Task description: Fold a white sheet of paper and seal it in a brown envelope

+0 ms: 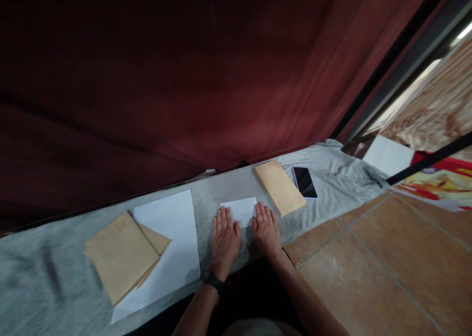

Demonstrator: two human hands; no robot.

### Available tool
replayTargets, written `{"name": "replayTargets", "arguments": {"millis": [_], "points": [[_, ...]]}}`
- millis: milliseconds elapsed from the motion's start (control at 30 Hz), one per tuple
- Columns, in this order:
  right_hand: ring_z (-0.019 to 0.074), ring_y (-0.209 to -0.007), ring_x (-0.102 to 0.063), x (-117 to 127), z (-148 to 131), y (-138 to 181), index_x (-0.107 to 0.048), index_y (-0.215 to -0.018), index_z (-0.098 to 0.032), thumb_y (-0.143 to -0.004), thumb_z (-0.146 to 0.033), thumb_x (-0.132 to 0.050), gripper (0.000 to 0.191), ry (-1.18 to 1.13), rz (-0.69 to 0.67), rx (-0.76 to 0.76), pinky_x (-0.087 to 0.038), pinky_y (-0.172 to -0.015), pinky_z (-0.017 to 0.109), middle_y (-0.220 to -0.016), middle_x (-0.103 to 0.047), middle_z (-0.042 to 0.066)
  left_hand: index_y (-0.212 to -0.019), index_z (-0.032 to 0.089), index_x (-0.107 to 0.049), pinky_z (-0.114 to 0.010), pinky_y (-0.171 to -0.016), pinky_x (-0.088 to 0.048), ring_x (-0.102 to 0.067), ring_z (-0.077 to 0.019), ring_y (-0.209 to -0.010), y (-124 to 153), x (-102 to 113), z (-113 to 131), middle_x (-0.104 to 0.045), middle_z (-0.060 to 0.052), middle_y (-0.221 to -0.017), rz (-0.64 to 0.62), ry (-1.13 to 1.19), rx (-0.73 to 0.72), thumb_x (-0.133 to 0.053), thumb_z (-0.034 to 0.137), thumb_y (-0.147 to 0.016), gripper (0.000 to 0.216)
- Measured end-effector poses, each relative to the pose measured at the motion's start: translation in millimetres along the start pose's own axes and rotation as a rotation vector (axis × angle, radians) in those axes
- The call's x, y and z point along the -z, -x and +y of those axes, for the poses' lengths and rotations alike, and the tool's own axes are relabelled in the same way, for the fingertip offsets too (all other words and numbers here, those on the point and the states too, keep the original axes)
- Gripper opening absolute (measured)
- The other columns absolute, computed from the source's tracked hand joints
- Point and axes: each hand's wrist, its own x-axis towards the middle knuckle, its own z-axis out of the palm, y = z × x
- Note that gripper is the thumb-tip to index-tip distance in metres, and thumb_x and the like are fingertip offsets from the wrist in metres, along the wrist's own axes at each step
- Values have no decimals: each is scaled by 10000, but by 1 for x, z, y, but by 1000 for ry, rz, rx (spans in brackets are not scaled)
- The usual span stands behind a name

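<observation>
My left hand and my right hand lie flat, fingers stretched out, on a small folded white paper on a grey cloth. Both hands press the paper's near part and hold nothing. A black band sits on my left wrist. To the left lies a large white sheet with brown envelopes stacked on it. To the right lies another stack of brown envelopes, and beside it a black phone.
A dark red curtain hangs behind the cloth-covered surface. Brown floor tiles spread out at the right. A white sheet and a colourful printed mat lie at the far right, crossed by a black bar.
</observation>
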Motion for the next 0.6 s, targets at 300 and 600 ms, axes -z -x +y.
{"name": "replayTargets", "arguments": {"millis": [300,600], "points": [[205,-1444,-393,-2,-45,-11,-451,-1498,-173,-1047,-331,-360,486,-213,-126,240,-318,-1193,407,-1538,-466,90,-1575,101,-245,-506,-1237,-205,-160,-271,-1538,3,-16,-10,-287,-157,-1630,2,-54,-24,-331,136,-936,646],[247,-1460,-364,-8,-16,-23,-444,-1494,-128,-1053,-351,-367,501,-98,-108,160,-270,-1199,446,-1558,-427,104,-1535,6,-301,-514,-1234,-198,-199,-302,-1527,0,-5,-1,-273,-229,-1613,-3,-49,-10,-359,234,-978,605]]}}
